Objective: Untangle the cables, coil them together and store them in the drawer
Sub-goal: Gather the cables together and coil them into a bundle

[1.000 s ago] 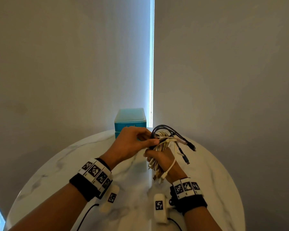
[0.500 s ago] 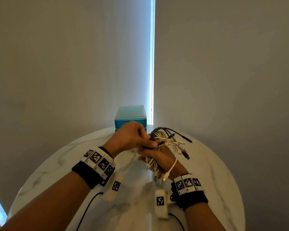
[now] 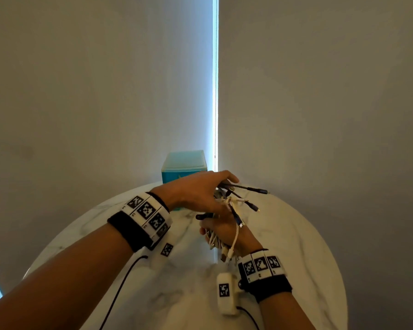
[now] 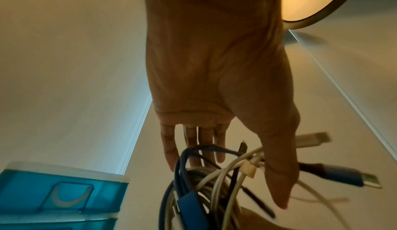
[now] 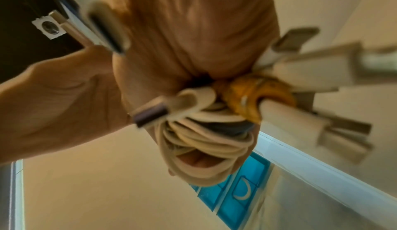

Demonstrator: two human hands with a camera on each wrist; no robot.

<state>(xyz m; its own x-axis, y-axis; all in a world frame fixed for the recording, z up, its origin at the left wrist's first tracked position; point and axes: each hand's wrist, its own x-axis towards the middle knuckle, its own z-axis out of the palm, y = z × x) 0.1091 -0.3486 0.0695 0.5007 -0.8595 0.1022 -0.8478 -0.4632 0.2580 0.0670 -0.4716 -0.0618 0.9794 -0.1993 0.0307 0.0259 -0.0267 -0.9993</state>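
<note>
A coiled bundle of white, black and blue cables (image 3: 234, 206) is held upright above the round marble table (image 3: 284, 236). My right hand (image 3: 221, 228) grips its lower part; in the right wrist view the white loops (image 5: 204, 140) are wrapped by my fingers, with plugs sticking out to the right. My left hand (image 3: 212, 191) lies over the top of the bundle with fingers and thumb stretched straight, as the left wrist view shows above the cables (image 4: 193, 191). The teal drawer box (image 3: 184, 167) stands just behind my hands, its front shut (image 4: 60, 191).
The table stands close against the wall, where a bright vertical slit (image 3: 215, 91) runs behind the box. White camera units (image 3: 225, 294) hang under both wrists, each trailing a black lead. The table's rim curves away on the right (image 3: 339, 270).
My left hand has let go of its pinch on the bundle's top and spread its fingers over it. Both hands and the bundle have shifted a little toward the drawer box.
</note>
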